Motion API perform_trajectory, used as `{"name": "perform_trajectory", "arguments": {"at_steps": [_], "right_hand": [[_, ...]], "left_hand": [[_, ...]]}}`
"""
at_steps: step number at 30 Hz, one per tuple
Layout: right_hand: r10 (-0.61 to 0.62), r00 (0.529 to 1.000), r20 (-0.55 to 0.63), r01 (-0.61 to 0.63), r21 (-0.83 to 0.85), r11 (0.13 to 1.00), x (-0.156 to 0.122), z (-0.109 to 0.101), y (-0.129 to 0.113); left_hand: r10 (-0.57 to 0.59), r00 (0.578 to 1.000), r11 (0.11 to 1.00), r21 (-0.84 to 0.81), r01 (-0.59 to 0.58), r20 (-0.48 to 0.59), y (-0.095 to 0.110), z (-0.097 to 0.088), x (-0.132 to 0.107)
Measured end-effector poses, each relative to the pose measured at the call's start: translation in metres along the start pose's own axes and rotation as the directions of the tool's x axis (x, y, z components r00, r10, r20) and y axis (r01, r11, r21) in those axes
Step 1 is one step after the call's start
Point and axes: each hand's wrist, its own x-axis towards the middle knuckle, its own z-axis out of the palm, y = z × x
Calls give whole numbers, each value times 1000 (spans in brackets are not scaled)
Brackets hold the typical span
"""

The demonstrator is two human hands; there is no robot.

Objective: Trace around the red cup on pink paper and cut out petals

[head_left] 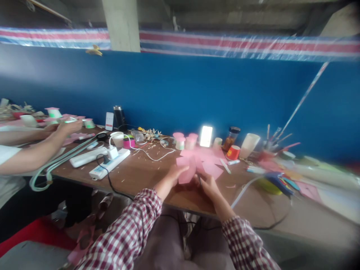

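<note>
My left hand (174, 176) pinches a piece of pink paper (186, 170) above the table's front edge, with the thumb on top. Close beside it, my right hand (208, 184) is closed around a thin dark tool (200, 180) at the paper's right side. The tool looks like scissors, but it is blurred and mostly covered by the fingers. More pink paper sheets (206, 154) lie just behind both hands. Past them a phone with a bright screen (206, 136) stands upright, near small cups with pink paper tops (191, 141).
On the left lie a white power strip (109, 164) and looped pale cables (46, 176). A co-worker's hands (66, 126) handle something there. At the right are a red paper cup (233, 152), a brown jar (231, 138), a tape-like roll (278, 183) and a black cable along the edge.
</note>
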Motion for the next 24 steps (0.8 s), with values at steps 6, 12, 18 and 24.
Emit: {"name": "perform_trajectory", "arguments": {"at_steps": [6, 12, 18, 24], "right_hand": [[-11, 1000, 1, 11, -8, 1000, 0, 0, -1], [-15, 1000, -1, 15, -15, 1000, -1, 0, -1], [-9, 1000, -1, 9, -22, 1000, -1, 0, -5], [-8, 1000, 11, 8, -19, 1000, -2, 0, -7]], "left_hand": [[-6, 1000, 1000, 5, 6, -12, -1, -1, 2], [-18, 1000, 1000, 17, 18, -25, 1, -2, 1], [-22, 1000, 999, 24, 22, -8, 3, -3, 0], [-34, 999, 999, 33, 33, 22, 5, -3, -1]]}}
